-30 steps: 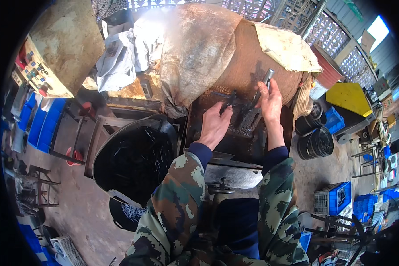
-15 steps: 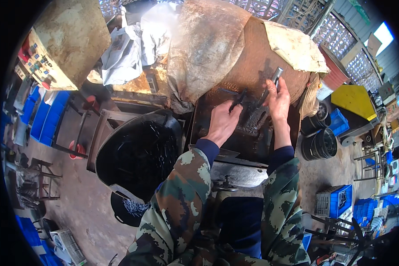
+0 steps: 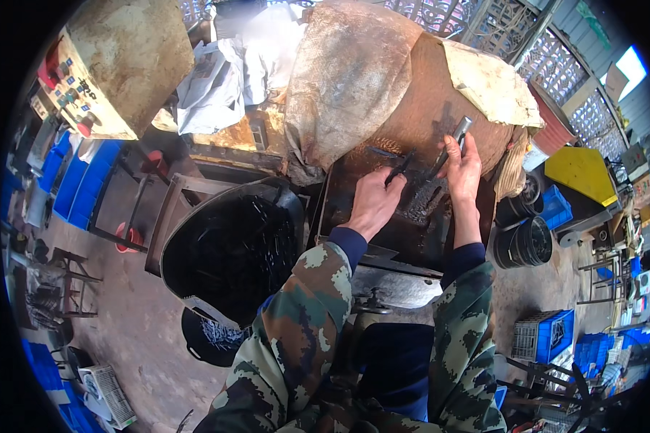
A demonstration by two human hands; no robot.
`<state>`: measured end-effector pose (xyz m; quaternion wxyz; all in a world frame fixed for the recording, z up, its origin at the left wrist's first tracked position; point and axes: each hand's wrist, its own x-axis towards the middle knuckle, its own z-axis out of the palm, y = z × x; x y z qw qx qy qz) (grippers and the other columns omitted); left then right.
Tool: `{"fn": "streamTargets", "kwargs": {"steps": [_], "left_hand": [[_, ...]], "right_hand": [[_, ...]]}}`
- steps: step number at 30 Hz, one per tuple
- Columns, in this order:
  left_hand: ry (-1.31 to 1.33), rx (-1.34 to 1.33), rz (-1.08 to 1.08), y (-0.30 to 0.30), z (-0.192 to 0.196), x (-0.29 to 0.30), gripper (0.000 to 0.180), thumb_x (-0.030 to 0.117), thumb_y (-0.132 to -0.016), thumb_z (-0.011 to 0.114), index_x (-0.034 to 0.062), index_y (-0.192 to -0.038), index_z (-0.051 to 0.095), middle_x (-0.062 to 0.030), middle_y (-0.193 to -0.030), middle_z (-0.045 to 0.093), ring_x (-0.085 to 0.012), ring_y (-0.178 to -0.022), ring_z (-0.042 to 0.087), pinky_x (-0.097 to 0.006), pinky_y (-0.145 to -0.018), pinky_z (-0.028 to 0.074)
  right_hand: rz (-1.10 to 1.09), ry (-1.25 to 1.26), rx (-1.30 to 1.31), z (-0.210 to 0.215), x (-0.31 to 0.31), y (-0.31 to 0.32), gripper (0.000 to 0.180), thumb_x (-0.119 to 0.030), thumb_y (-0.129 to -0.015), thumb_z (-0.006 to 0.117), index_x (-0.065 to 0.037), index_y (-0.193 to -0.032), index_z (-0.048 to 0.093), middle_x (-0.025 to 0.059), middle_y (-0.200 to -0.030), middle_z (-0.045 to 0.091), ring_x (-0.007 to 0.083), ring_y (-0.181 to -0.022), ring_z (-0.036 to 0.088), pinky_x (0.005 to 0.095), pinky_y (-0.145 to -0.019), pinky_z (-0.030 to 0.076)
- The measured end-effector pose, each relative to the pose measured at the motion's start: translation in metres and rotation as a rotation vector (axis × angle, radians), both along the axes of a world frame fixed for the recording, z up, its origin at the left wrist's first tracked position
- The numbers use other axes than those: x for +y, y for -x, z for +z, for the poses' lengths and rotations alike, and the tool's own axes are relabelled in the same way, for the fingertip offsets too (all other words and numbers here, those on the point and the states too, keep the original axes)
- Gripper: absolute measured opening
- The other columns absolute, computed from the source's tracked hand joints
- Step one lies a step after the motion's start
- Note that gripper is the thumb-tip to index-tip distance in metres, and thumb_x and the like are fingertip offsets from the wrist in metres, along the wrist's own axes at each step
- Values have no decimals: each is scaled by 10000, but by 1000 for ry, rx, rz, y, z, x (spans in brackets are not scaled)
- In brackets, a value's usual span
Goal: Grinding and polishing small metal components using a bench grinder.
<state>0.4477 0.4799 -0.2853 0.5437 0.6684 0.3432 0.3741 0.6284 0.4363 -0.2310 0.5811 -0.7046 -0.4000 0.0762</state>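
My left hand [image 3: 375, 201] is closed round a slim dark metal piece [image 3: 399, 168] that points up and to the right, over the dark, oily work surface [image 3: 390, 238]. To the right, my right hand [image 3: 463, 173] has its thumb and fingers round a metal rod [image 3: 460, 130] with a bright cylindrical upper end; the rod slants down to the left. Between the hands lies a wet, gritty dark patch [image 3: 416, 204] on the surface. Another thin dark piece [image 3: 383, 152] rests beyond my left hand. My fingers partly hide both held things.
A big black tub [image 3: 188, 252] with dark metal pieces stands left of the work surface, and a smaller black bucket [image 3: 209, 353] below it. A cloth-covered rusty drum [image 3: 430, 94] rises at the back. Black buckets [image 3: 521, 247] stand at right; a control box [image 3: 72, 101] is far left.
The whole view has shifted slightly, so the scene sits a little further right. Both hands keep their holds, and the rod and dark piece stay in nearly the same pose.
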Motion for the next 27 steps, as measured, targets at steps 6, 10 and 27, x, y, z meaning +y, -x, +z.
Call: {"fn": "streamTargets", "kwargs": {"steps": [6, 10, 27], "left_hand": [[34, -51, -9, 1, -1, 0, 241, 200, -951, 617, -14, -987, 720, -4, -696, 608, -66, -626, 514, -260, -564, 432], [37, -73, -7, 1, 1, -3, 234, 202, -948, 623, -12, -970, 716, -2, -690, 602, -64, -618, 503, -263, -554, 419], [5, -57, -26, -2, -5, 1, 229, 203, -939, 625, 0, -981, 721, -2, -685, 606, -65, -614, 508, -267, -553, 421]], "right_hand": [[13, 0, 2, -2, 2, 0, 345, -320, -989, 649, -64, -1218, 612, 49, -870, 703, 87, -531, 537, 257, -431, 457], [17, 3, 13, 0, 0, 0, 343, -319, -991, 647, -66, -1219, 614, 50, -868, 705, 85, -539, 541, 255, -430, 454], [17, -3, 13, 0, 1, 3, 357, -313, -997, 638, -87, -1270, 598, 55, -875, 708, 83, -500, 519, 255, -414, 432]]}}
